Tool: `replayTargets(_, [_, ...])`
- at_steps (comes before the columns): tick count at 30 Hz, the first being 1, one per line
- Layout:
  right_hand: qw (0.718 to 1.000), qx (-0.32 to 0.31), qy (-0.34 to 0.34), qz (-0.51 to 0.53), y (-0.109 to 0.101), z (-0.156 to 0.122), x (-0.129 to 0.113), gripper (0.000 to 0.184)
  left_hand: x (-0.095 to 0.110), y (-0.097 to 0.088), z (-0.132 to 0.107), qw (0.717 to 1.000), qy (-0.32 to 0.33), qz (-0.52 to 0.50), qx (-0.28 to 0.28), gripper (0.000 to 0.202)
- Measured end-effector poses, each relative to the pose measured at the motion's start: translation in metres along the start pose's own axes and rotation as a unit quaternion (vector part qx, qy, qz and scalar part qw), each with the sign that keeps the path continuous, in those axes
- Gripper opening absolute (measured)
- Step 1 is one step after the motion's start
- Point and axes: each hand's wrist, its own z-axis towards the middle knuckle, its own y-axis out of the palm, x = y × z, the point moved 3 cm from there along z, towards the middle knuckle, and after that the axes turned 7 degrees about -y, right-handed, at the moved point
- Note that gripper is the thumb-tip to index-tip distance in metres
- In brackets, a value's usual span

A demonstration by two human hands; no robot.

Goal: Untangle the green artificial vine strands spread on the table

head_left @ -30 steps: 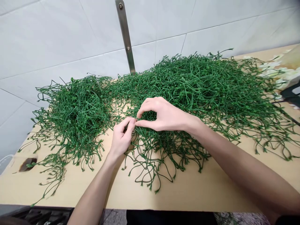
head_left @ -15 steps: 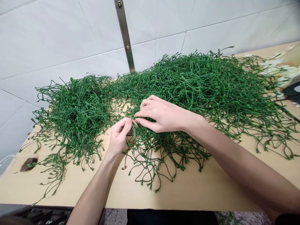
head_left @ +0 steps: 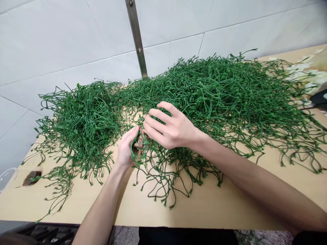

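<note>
Thin green artificial stems [head_left: 139, 151] with small forked tips curl out of my left hand [head_left: 126, 146], whose fingers are closed around them. My right hand [head_left: 170, 127] is beside it, back upward. Its thumb and forefinger meet the stems near my left fingertips, while the other fingers bend loosely; what exactly they pinch is hidden. Beneath and behind both hands spreads a large tangled heap of the same green stems [head_left: 222, 85]. A smaller heap [head_left: 84, 122] lies to the left of my hands.
The heaps rest on a light wooden table [head_left: 204, 211] against a white tiled wall [head_left: 63, 37]. A metal strip [head_left: 138, 41] is fixed upright to the wall. White artificial flowers [head_left: 316, 78] lie at the far right. A dark hole [head_left: 32, 177] shows at the table's left.
My left hand has turned and now has stems looping out of it. The right hand's fingers have spread more, and it has shifted slightly left.
</note>
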Motion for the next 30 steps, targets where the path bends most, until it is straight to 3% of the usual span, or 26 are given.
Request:
replayTargets(6, [0.999, 0.012, 0.046, 0.009, 0.001, 0.0, 0.003, 0.038, 0.014, 0.014, -0.009, 0.994, 0.022, 0.05, -0.096, 0.038])
replayTargets(12, [1.0, 0.013, 0.021, -0.017, 0.002, 0.0, 0.007, 0.036, 0.016, 0.018, -0.014, 0.981, 0.035, 0.107, -0.155, 0.051])
replayTargets(15, [0.999, 0.011, 0.01, 0.03, 0.004, 0.0, 0.01, 0.031, 0.017, 0.018, -0.013, 0.973, 0.057, 0.139, -0.175, 0.05])
replayTargets(18, [0.993, 0.025, 0.049, 0.106, 0.004, 0.001, 0.012, 0.024, 0.018, 0.021, -0.014, 0.962, 0.072, 0.167, -0.202, 0.05])
replayTargets(24, [0.967, 0.072, 0.12, 0.213, 0.005, 0.001, 0.01, 0.019, 0.017, 0.024, -0.015, 0.964, 0.092, 0.167, -0.184, 0.05])
replayTargets(30, [0.941, 0.114, 0.122, 0.294, 0.016, -0.001, 0.011, 0.019, 0.011, 0.02, -0.009, 0.978, 0.059, 0.117, -0.164, 0.046])
